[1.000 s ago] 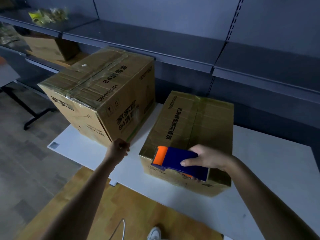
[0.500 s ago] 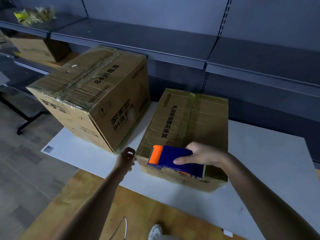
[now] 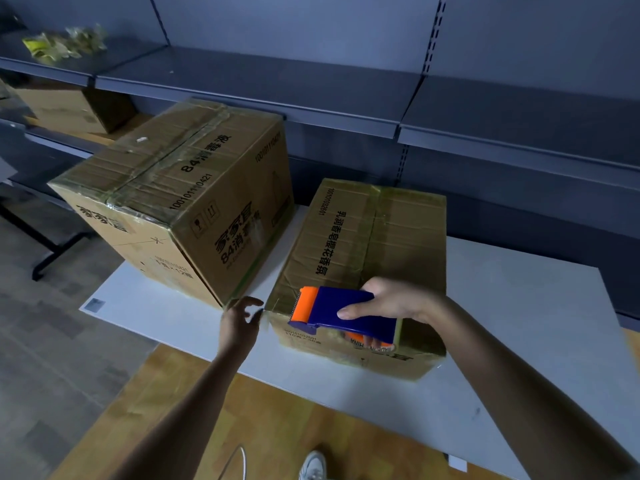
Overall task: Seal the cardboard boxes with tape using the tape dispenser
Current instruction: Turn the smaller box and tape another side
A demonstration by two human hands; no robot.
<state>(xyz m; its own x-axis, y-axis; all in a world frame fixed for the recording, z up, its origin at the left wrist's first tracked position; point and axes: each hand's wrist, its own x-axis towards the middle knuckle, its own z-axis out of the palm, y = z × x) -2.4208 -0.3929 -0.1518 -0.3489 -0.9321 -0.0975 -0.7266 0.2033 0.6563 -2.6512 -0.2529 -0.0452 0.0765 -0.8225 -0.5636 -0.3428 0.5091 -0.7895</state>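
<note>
Right hand grips tape dispenser on taped smaller box; left hand spread.

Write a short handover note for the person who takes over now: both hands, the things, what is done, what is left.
Left hand: open, holds nothing, beside the near left corner of the small box.
Right hand: grips the tape dispenser at that box's near edge.
The large box stands left of it on the white table.
Done: tape shows along both top seams.
Left: probably finish and cut the strip at the near edge.
</note>
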